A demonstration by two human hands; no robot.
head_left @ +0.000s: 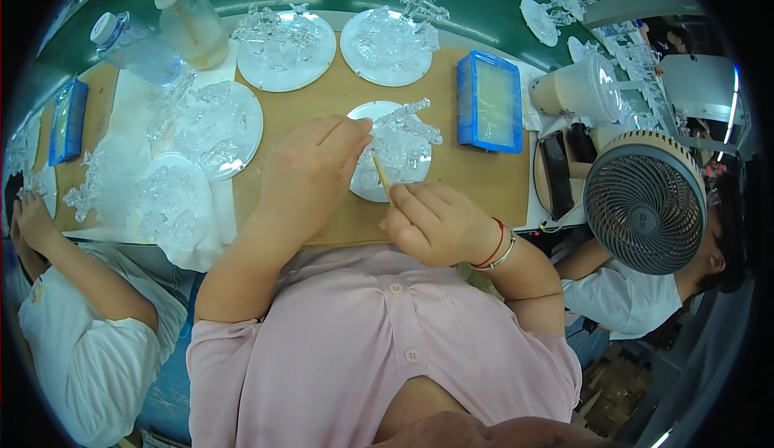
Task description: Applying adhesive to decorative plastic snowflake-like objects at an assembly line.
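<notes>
In front of me a white round disc [367,188] carries a transparent, glass-like ornament [401,143] with a cross-shaped part tilting to the upper right. My left hand [310,166] reaches over the disc's left edge. Its thumb and fingers are pinched together at the ornament's side, and whatever lies between them is hidden. From the lower right, my right hand [431,221] grips a thin, pale wooden stick [381,174]. The stick's upper end touches or nearly touches the ornament, close to my left fingertips. A red cord and a metal bangle circle my right wrist.
More discs with transparent ornaments [286,51] stand behind and to the left. A blue tray [489,101], a lidded plastic cup [576,89] and a fan [645,202] are on the right. Two bottles [192,29] stand back left. Co-workers sit on both sides.
</notes>
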